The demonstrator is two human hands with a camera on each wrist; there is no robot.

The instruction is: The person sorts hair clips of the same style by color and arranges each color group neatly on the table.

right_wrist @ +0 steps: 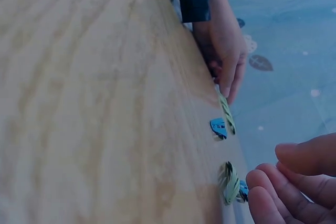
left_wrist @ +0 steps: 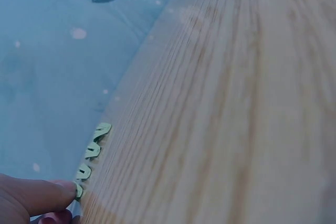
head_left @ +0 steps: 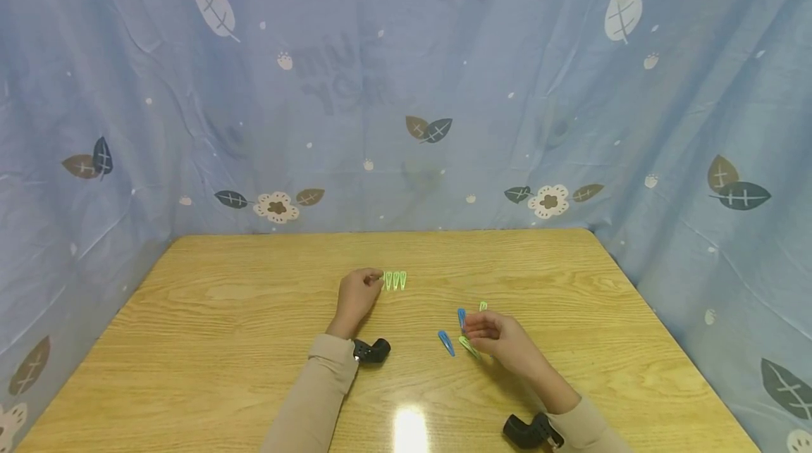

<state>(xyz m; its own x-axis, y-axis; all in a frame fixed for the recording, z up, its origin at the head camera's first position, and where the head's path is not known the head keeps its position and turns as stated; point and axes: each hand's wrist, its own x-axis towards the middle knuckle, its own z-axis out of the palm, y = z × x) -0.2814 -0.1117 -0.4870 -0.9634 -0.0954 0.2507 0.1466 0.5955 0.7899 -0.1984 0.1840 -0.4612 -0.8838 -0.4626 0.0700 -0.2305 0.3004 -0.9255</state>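
Note:
Several light green snap hair clips point(head_left: 396, 280) lie side by side in a row toward the back of the table. My left hand point(head_left: 359, 292) is at the row's left end, its thumb and fingers pinching the endmost green hair clip point(left_wrist: 79, 191). My right hand point(head_left: 510, 346) hovers with loosely bent fingers and nothing visible in it. Around its fingertips lie a blue hair clip point(head_left: 462, 316), a green hair clip point(head_left: 469, 346) and another green one point(head_left: 483, 306) farther back. A second blue hair clip point(head_left: 447, 343) lies left of them. The right hand may hide more.
The wooden table point(head_left: 222, 340) carries all the clips. A blue patterned curtain point(head_left: 355, 87) surrounds its back and sides. Black wrist cameras point(head_left: 373, 351) sit on both wrists, and light glares on the table's front.

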